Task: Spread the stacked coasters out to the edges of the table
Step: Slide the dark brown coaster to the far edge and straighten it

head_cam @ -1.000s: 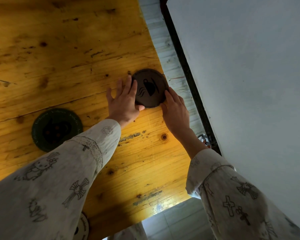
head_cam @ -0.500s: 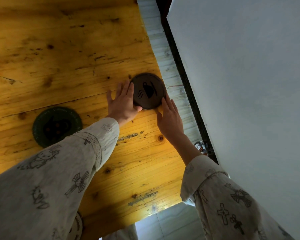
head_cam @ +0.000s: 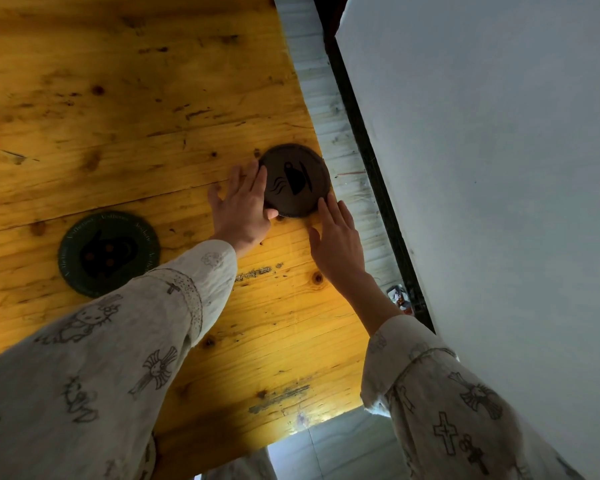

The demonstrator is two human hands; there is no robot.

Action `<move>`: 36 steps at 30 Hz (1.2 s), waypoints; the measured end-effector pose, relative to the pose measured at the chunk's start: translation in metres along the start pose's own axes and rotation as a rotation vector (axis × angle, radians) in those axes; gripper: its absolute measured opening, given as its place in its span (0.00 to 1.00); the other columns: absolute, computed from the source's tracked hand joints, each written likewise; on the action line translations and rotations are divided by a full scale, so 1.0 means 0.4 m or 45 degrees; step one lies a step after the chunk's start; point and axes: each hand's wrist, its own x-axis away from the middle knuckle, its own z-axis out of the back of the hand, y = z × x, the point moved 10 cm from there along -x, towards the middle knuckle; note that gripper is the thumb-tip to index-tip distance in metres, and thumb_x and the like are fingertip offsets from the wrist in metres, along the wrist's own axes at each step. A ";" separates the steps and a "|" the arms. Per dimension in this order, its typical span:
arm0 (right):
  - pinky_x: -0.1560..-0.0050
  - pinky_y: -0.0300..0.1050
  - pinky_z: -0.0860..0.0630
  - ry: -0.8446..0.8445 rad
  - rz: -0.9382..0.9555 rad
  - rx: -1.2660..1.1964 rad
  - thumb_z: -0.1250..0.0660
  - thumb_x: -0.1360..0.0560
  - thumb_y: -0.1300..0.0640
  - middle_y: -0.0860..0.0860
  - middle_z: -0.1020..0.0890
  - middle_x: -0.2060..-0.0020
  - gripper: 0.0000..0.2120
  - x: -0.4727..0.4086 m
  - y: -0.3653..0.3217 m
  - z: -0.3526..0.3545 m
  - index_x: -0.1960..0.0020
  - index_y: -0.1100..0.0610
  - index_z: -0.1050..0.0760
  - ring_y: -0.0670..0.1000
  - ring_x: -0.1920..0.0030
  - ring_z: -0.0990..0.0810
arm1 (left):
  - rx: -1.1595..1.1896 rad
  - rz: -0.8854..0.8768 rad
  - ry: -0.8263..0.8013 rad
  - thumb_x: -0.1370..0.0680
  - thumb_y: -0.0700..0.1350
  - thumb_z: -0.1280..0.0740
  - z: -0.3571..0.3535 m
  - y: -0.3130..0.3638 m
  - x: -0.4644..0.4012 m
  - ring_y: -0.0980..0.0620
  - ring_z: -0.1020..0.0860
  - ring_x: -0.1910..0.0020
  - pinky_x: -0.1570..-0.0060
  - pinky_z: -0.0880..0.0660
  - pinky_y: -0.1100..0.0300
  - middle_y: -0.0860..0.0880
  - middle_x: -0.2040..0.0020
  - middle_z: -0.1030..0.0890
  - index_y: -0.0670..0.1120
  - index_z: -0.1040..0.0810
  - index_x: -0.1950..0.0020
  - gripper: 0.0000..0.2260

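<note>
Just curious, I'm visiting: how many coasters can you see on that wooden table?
2. A brown coaster with a cup design lies at the table's right edge, between both hands. A dark green coaster lies further left. The sleeves may hide others.

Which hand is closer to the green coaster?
The left hand. It lies flat between the green coaster and the brown coaster, touching the brown one's left rim. The right hand is farther off, by the table edge, below the brown coaster.

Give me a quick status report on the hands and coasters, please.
Both hands open, left hand and right hand flat beside brown coaster at table edge. Green coaster apart. Nothing blocking.
</note>
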 end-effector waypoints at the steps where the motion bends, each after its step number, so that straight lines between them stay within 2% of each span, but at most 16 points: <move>1: 0.25 0.54 0.42 -0.004 -0.003 -0.004 0.43 0.21 0.55 0.55 0.45 0.23 0.27 0.000 0.000 0.000 0.25 0.59 0.46 0.57 0.23 0.49 | -0.003 0.006 -0.011 0.25 0.51 0.39 -0.002 0.000 0.000 0.47 0.55 0.25 0.31 0.51 0.37 0.51 0.23 0.53 0.49 0.51 0.26 0.32; 7: 0.23 0.53 0.46 -0.057 -0.009 -0.012 0.42 0.21 0.55 0.56 0.48 0.23 0.28 0.006 -0.005 0.000 0.25 0.59 0.48 0.57 0.23 0.51 | -0.003 0.036 -0.117 0.24 0.50 0.40 -0.015 0.002 -0.005 0.48 0.58 0.25 0.30 0.53 0.38 0.51 0.23 0.57 0.49 0.55 0.26 0.33; 10: 0.23 0.53 0.48 -0.065 -0.024 -0.033 0.42 0.21 0.55 0.56 0.48 0.23 0.27 0.017 -0.015 0.009 0.25 0.58 0.46 0.56 0.23 0.51 | 0.103 0.025 -0.148 0.24 0.49 0.39 -0.001 -0.005 0.009 0.48 0.58 0.25 0.28 0.54 0.41 0.49 0.23 0.56 0.49 0.53 0.26 0.32; 14: 0.25 0.54 0.42 0.000 -0.023 -0.082 0.42 0.21 0.56 0.57 0.40 0.25 0.24 0.054 -0.067 0.029 0.27 0.58 0.41 0.56 0.24 0.46 | 0.358 0.033 -0.094 0.24 0.45 0.38 0.045 -0.042 0.097 0.45 0.50 0.25 0.27 0.45 0.43 0.45 0.23 0.49 0.47 0.47 0.27 0.28; 17: 0.29 0.56 0.37 -0.004 0.010 -0.158 0.42 0.21 0.56 0.56 0.35 0.28 0.22 0.098 -0.137 0.024 0.29 0.58 0.37 0.57 0.26 0.40 | 0.452 0.033 -0.024 0.24 0.44 0.38 0.073 -0.092 0.207 0.45 0.42 0.27 0.29 0.41 0.48 0.43 0.26 0.41 0.46 0.43 0.29 0.25; 22: 0.33 0.55 0.33 -0.169 0.092 -0.251 0.43 0.20 0.56 0.57 0.31 0.31 0.20 0.201 -0.298 -0.049 0.29 0.58 0.37 0.58 0.31 0.33 | 0.559 0.129 0.047 0.23 0.44 0.39 0.097 -0.229 0.392 0.46 0.37 0.30 0.33 0.40 0.54 0.44 0.29 0.35 0.46 0.39 0.30 0.22; 27: 0.34 0.51 0.32 -0.344 0.168 -0.243 0.45 0.20 0.55 0.56 0.27 0.33 0.19 0.308 -0.448 -0.151 0.29 0.56 0.37 0.56 0.33 0.30 | 0.673 0.289 0.074 0.23 0.41 0.39 0.129 -0.374 0.538 0.42 0.31 0.35 0.36 0.35 0.49 0.41 0.33 0.30 0.44 0.35 0.32 0.19; 30: 0.35 0.53 0.29 -0.443 0.226 -0.196 0.45 0.20 0.55 0.56 0.26 0.34 0.19 0.383 -0.577 -0.221 0.30 0.56 0.37 0.56 0.34 0.28 | 0.720 0.367 0.138 0.25 0.38 0.38 0.177 -0.500 0.650 0.41 0.31 0.35 0.36 0.36 0.52 0.39 0.34 0.29 0.42 0.33 0.34 0.19; 36: 0.37 0.52 0.27 -0.449 0.341 -0.130 0.44 0.21 0.55 0.56 0.24 0.37 0.18 0.510 -0.841 -0.345 0.31 0.56 0.35 0.56 0.37 0.25 | 0.794 0.453 0.219 0.24 0.37 0.39 0.259 -0.769 0.828 0.42 0.31 0.35 0.37 0.36 0.55 0.40 0.34 0.29 0.43 0.32 0.34 0.18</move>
